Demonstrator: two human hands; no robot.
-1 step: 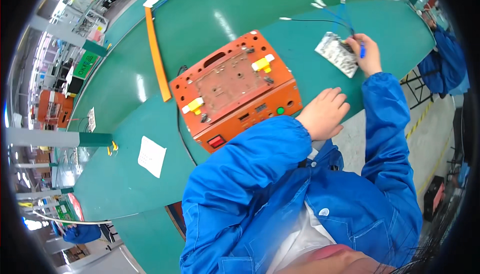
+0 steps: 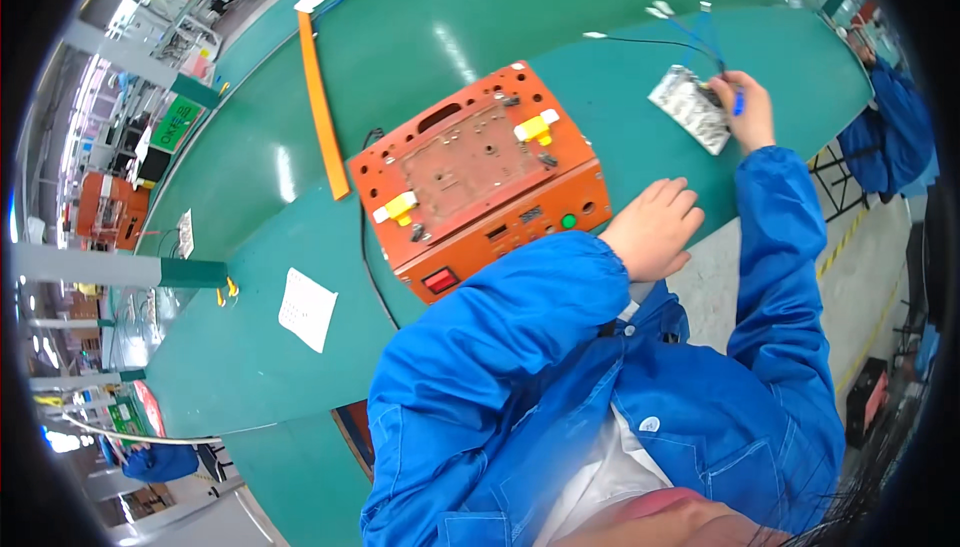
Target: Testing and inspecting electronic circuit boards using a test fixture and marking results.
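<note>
The circuit board (image 2: 690, 107) is steadied on the green bench (image 2: 420, 37) by the right hand (image 2: 745, 112), apparently pinching its blue wires (image 2: 700, 32), while the left hand (image 2: 655, 227) rests spread beside the orange test fixture (image 2: 480, 172).

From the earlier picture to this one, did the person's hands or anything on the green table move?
Nothing visibly changed. The right hand is at the small circuit board with its blue wires, as before; whether it grips the board cannot be told. The left hand lies open by the front corner of the orange box, as it did. The orange strip and the paper sheet lie where they were.
</note>
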